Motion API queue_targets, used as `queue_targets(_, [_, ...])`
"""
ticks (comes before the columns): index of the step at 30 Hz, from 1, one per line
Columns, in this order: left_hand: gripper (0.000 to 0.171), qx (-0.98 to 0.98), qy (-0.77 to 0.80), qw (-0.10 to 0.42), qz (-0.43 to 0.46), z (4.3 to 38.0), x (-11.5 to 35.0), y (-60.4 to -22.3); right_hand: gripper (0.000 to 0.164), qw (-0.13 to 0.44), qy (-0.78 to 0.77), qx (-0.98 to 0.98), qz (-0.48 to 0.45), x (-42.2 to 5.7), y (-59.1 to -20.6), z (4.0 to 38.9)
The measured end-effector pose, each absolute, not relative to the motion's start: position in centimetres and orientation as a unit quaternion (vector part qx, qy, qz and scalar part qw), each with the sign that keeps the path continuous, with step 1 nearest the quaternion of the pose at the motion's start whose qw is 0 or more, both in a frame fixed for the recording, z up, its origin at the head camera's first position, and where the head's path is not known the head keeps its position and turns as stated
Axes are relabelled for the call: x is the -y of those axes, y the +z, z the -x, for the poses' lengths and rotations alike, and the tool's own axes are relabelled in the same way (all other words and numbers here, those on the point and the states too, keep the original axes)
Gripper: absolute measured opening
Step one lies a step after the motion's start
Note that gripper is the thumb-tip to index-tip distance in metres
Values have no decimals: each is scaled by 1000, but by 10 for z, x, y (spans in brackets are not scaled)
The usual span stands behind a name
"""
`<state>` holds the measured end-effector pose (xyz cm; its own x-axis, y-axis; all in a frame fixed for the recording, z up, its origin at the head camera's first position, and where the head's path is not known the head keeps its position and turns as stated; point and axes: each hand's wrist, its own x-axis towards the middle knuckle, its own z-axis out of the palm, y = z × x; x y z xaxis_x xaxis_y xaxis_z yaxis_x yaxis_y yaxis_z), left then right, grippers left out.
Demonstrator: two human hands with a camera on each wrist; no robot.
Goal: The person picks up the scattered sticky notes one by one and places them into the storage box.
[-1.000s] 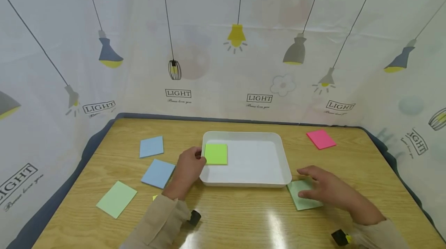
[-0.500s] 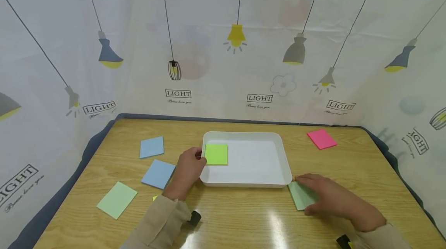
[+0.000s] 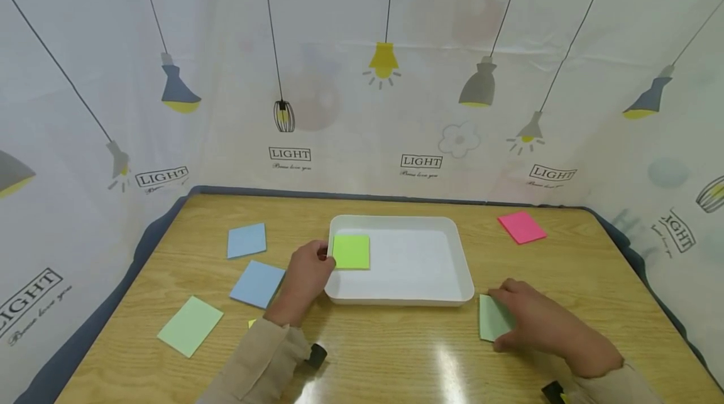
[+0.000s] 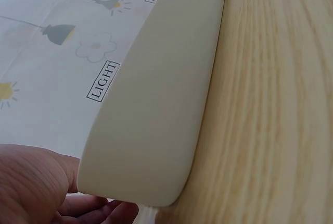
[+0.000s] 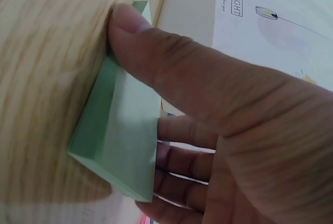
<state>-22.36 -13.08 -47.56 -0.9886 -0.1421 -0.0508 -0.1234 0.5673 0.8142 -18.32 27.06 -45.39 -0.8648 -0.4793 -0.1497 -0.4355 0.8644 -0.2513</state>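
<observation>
At the tray's left edge, my left hand (image 3: pixel 305 275) pinches the rim of the white tray (image 3: pixel 424 266). The left wrist view has the tray's outer side (image 4: pixel 156 88) filling its middle, the fingers (image 4: pixel 93 211) partly under the rim. A lime-green sticky note pad (image 3: pixel 351 252) lies inside the tray, at the left. Right of the tray, my right hand (image 3: pixel 540 322) grips a pale green sticky note pad (image 3: pixel 494 319). In the right wrist view the thumb (image 5: pixel 130 21) presses one edge of this pad (image 5: pixel 130 135), and the other fingers are at the opposite edge.
Two blue pads (image 3: pixel 246 240) and another pale green pad (image 3: pixel 190 326) lie on the table (image 3: pixel 396 360) at the left. A yellow corner (image 3: pixel 252 323) shows by the left sleeve. A pink pad (image 3: pixel 522 227) lies at the back right. A printed curtain (image 3: pixel 351 77) surrounds the table.
My right hand has come down over the pale green pad and taken it by its edges; the pad has turned and shifted slightly right, away from the tray. The left hand stays put.
</observation>
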Motion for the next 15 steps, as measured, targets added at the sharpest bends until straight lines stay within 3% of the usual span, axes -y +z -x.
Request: queue_targets(15, [35, 884, -463, 12, -72, 223, 131, -476, 99, 161, -142, -967, 135, -277, -461, 185])
